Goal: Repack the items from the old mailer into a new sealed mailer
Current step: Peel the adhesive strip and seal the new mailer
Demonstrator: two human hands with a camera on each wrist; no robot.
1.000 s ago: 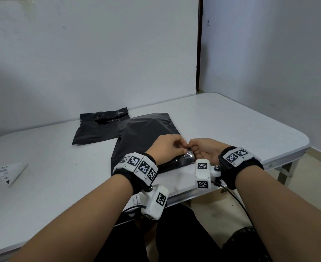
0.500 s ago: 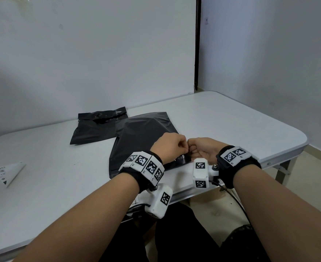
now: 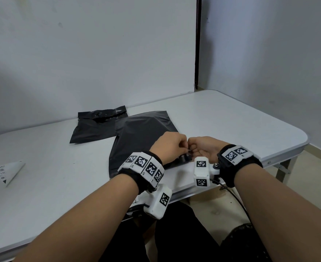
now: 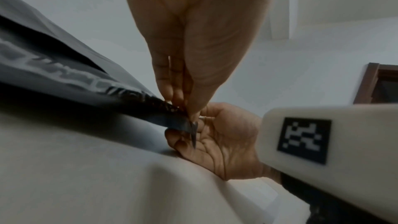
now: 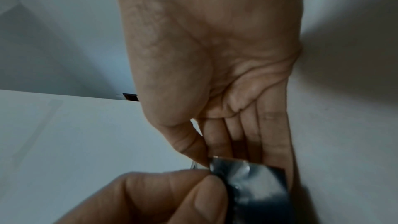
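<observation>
Barely shifted vs. earlier frames: both hands stayed bunched at near right corner of new mailer [image 3: 140,137], L knuckles rolled slightly toward R; nothing else on table [image 3: 231,118] moved.

L hand [image 3: 170,146]: thumb + fingertips pinched on corner of mailer flap, seen clearly in L wrist view, fingers [image 4: 172,89] pressed down on dark edge. R hand [image 3: 203,148]: thumb + forefinger pinched on thin pale sliver at same corner, prob. liner strip [image 5: 194,165] of adhesive seal; too small to confirm. Other R fingers lay straight behind flap.

New mailer lay flat, mid-table, mouth end toward person, closed end away. Flap edge ran L–R along near side. Old mailer [image 3: 97,125] sat farther back-left, its corner tucked under new one, top torn open, looked flat/empty. Folded white paper [image 3: 8,172] far left, well apart.

Judged: items already inside, sealing step under way. Key relation: strip's long axis ran leftward from pinched corner, so peel would need to travel along that axis, w/ flap anchored by the other hand. Both hands equally near corner. Risk: liner tearing, or flap sticking crooked.
</observation>
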